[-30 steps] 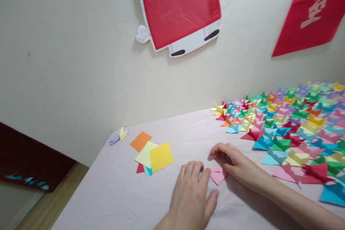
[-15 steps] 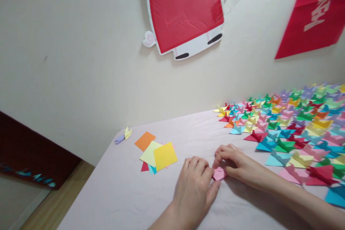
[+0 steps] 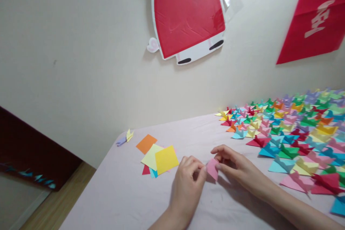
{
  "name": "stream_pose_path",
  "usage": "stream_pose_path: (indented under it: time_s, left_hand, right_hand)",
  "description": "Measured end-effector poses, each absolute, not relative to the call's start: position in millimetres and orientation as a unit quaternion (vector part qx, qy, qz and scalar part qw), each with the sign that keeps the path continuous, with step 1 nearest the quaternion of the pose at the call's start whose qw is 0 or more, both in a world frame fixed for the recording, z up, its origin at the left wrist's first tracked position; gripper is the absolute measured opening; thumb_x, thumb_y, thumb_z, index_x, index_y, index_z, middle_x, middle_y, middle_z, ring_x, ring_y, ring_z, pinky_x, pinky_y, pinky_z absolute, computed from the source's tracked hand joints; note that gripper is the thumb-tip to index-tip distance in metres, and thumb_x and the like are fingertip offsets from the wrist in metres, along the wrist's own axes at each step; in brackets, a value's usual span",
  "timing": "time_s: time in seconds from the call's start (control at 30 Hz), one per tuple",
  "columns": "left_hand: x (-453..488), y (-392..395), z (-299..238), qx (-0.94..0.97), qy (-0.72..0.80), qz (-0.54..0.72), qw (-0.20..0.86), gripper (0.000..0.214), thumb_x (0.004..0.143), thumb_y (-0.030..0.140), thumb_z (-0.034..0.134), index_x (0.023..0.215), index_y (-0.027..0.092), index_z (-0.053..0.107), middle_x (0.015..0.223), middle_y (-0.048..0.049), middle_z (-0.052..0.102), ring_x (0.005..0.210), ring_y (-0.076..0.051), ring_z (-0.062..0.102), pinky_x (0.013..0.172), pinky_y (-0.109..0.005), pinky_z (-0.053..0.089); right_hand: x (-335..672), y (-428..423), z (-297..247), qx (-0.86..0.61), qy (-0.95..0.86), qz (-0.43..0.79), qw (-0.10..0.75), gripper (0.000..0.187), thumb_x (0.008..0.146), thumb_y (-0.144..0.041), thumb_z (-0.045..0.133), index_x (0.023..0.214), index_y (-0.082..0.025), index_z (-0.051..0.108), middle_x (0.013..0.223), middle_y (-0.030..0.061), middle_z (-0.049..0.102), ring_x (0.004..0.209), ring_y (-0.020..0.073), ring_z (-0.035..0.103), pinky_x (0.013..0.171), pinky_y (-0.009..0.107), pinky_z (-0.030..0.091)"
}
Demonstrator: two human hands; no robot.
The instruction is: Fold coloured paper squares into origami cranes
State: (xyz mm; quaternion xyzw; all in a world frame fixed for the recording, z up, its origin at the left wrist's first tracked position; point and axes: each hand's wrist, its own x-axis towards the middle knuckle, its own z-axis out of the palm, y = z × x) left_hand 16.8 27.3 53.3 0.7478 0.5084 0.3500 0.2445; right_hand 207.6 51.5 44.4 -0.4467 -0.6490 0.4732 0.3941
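Note:
A small folded piece of pink paper [image 3: 212, 169] is held up between my two hands, just over the pale cloth. My left hand [image 3: 190, 183] pinches its left edge between thumb and forefinger. From the other side, my right hand [image 3: 232, 163] grips the paper's right edge with thumb and fingers. Left of my hands lies a loose pile of square paper sheets, with a yellow sheet [image 3: 167, 159] on top, a pale yellow one [image 3: 151, 157] under it and an orange one [image 3: 146, 144] behind. Red and blue corners peek out below.
Many folded paper cranes [image 3: 293, 140] in mixed colours cover the right side of the pale cloth surface [image 3: 113, 194]. A purple and a yellow folded piece [image 3: 125, 138] sit at the far left corner. The wall behind bears a red cartoon cutout [image 3: 188, 14] and a red banner [image 3: 312, 18].
The pink paper has gone from lying flat under my fingers to being raised and tilted, showing a larger pointed face. My left fingers have closed into a pinch. The view has shifted slightly.

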Motion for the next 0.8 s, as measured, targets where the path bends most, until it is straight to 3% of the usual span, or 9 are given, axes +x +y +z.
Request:
stream_pose_path:
  time_s: [0.13,0.2,0.3,0.47,0.63,0.8]
  left_hand:
    - [22,16,53,0.791,0.476,0.330,0.198,0.012,0.086,0.013,0.061,0.077,0.020,0.058,0.087,-0.0009,0.062,0.090,-0.020,0.054,0.082,-0.034,0.045]
    - [22,13,55,0.799,0.457,0.343,0.184,0.010,0.083,0.012,0.062,0.085,0.020,0.057,0.095,-0.0028,0.062,0.094,-0.021,0.054,0.085,-0.036,0.045]
    - [19,14,58,0.832,0.408,0.333,0.176,0.022,0.083,0.006,0.055,0.098,0.021,0.057,0.110,-0.0051,0.061,0.105,-0.022,0.053,0.093,-0.037,0.044]
    - [16,18,54,0.862,0.390,0.280,0.161,0.027,0.082,0.003,0.052,0.101,0.021,0.061,0.114,-0.0062,0.059,0.107,-0.022,0.052,0.092,-0.037,0.044]
    - [14,18,54,0.867,0.385,0.261,0.178,0.030,0.079,0.003,0.059,0.103,0.021,0.061,0.115,-0.0056,0.061,0.107,-0.023,0.052,0.093,-0.038,0.043]
    - [10,22,52,0.863,0.385,0.256,0.205,0.030,0.079,0.003,0.065,0.101,0.022,0.060,0.118,-0.0016,0.064,0.109,-0.022,0.053,0.096,-0.037,0.040]
  right_hand:
    - [208,51,46,-0.444,-0.652,0.471,0.394,0.020,0.089,-0.038,0.054,0.101,-0.022,0.054,0.079,-0.0020,0.058,0.066,0.0147,0.056,0.060,0.027,0.045]
    - [209,50,47,-0.442,-0.687,0.439,0.374,0.014,0.091,-0.034,0.052,0.097,-0.022,0.056,0.081,-0.0004,0.059,0.072,0.0164,0.057,0.066,0.028,0.047]
    - [207,48,46,-0.431,-0.735,0.397,0.342,0.011,0.091,-0.027,0.049,0.097,-0.023,0.057,0.090,0.0026,0.061,0.084,0.0191,0.060,0.077,0.032,0.048]
    - [208,48,41,-0.438,-0.763,0.333,0.339,0.022,0.087,-0.015,0.049,0.106,-0.023,0.054,0.103,0.0066,0.060,0.100,0.0228,0.055,0.089,0.038,0.047]
    - [217,51,52,-0.463,-0.768,0.297,0.329,0.010,0.085,-0.015,0.050,0.086,-0.023,0.055,0.088,0.0047,0.060,0.091,0.0234,0.051,0.082,0.038,0.044]
    - [223,51,61,-0.465,-0.797,0.292,0.252,0.017,0.081,-0.008,0.055,0.079,-0.022,0.066,0.086,0.0045,0.063,0.090,0.0242,0.051,0.082,0.038,0.042]
